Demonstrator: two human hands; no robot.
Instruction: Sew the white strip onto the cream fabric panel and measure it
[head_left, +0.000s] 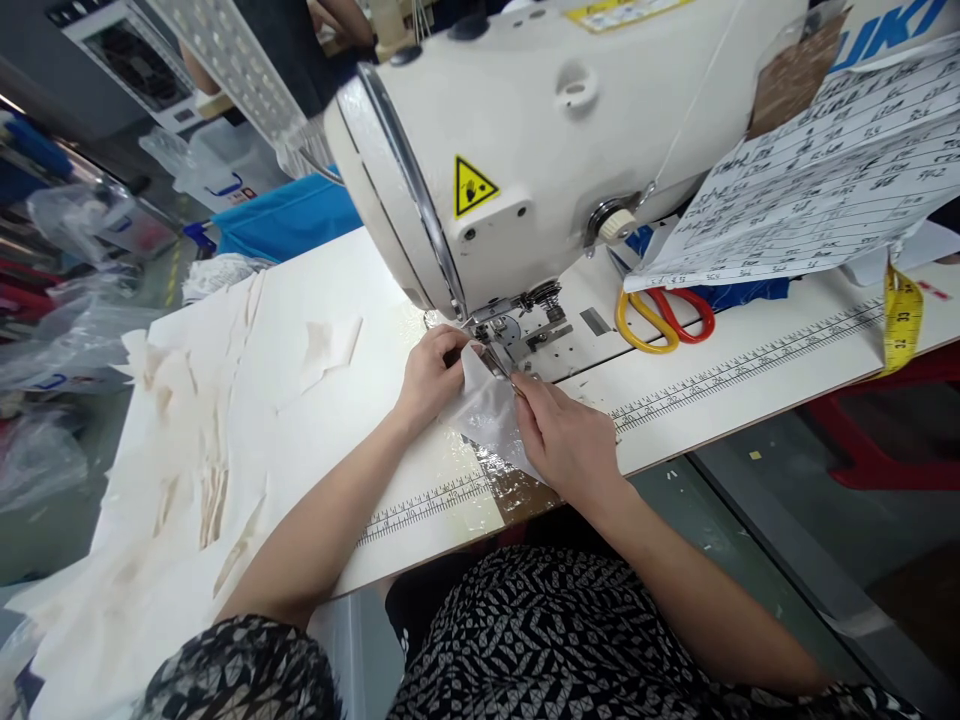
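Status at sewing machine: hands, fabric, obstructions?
Left hand pinching white fabric. Right hand holding small metal tool at fabric. Scissors to the right, clear of both hands.

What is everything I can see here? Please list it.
white table: 1, white, centre
sewing machine: 1, off-white, on table
held fabric: 1, white, centre
small metal tool: 1, silver, against fabric
scissors: 1 pair, yellow and red handles, right of centre
handwritten paper: count unclear, white, right
tape measure: 1, yellow, right edge
fabric pieces: many, off-white, left
blue cloth: 1, blue, behind table
plastic bags: several, clear, far left
co-worker: 1, dark clothing, background
left grip: 1, bare, pinching fabric
right grip: 1, bare, holding tool
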